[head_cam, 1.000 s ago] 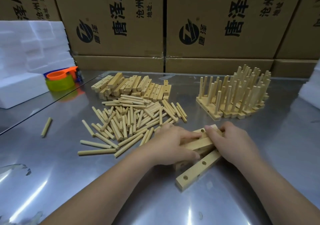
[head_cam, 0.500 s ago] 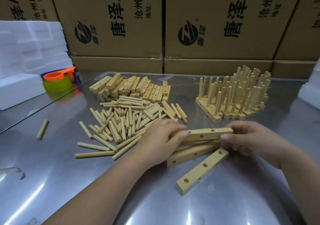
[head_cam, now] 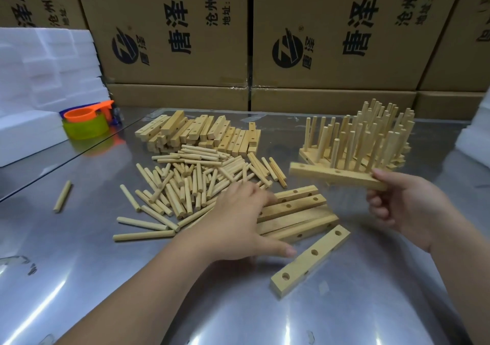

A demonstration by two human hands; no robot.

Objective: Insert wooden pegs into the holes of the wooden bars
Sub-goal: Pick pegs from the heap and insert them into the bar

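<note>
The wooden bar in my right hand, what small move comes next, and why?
Probably pinch one peg from the loose peg pile with the left hand and bring it to the wooden bar. The right hand grips that bar, its visible holes are empty, and the left hand is open beside the pile.

There are two hands, the left hand [head_cam: 238, 220] and the right hand [head_cam: 405, 206]. One bar [head_cam: 334, 177] is held up at 3 o'clock. One single bar [head_cam: 310, 259] with three holes lies at 5 o'clock, and the small stack [head_cam: 294, 208] beside it has at least four. One stray peg [head_cam: 62, 196] lies at 9 o'clock. The loose pegs [head_cam: 191, 182] and, at 12 o'clock, the bar pile [head_cam: 198, 132] are too many to count.
</note>
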